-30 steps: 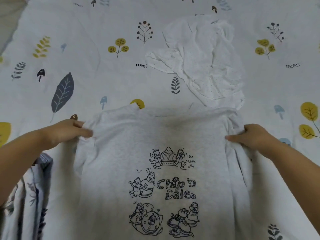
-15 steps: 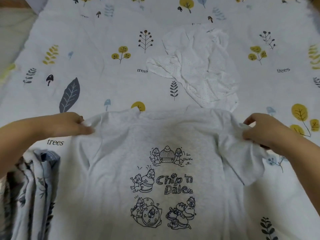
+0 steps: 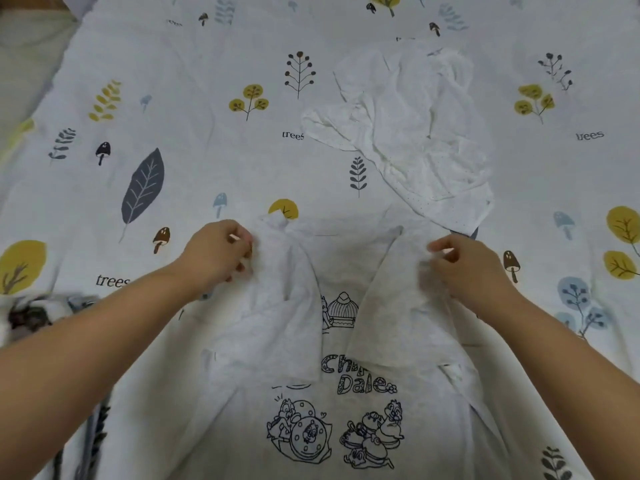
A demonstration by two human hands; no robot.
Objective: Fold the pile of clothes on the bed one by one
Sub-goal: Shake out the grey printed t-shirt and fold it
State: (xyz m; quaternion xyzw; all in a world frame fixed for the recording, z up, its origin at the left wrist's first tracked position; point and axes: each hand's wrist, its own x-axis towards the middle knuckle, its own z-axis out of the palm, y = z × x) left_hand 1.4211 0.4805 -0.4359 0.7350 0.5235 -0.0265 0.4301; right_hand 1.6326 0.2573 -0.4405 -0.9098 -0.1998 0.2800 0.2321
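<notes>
A light grey T-shirt (image 3: 346,258) with a black cartoon print lies print-up on the bed in front of me. Both of its sides are turned in over the print, leaving a strip of the drawing showing between them. My left hand (image 3: 216,252) pinches the left folded part near the shoulder. My right hand (image 3: 464,263) pinches the right folded part at the same height. A crumpled white dotted garment (image 3: 415,133) lies just beyond the shirt, to the right of centre.
The bed sheet (image 3: 194,109) is white with leaf, tree and mushroom prints and spreads all round. A blue-and-white patterned fabric (image 3: 41,306) lies at the left edge under my left forearm. The bed's corner shows at the top left.
Both hands have moved inward from the shirt's outer edges, carrying the sleeves and sides over the printed front. The upper part of the print is now partly covered.
</notes>
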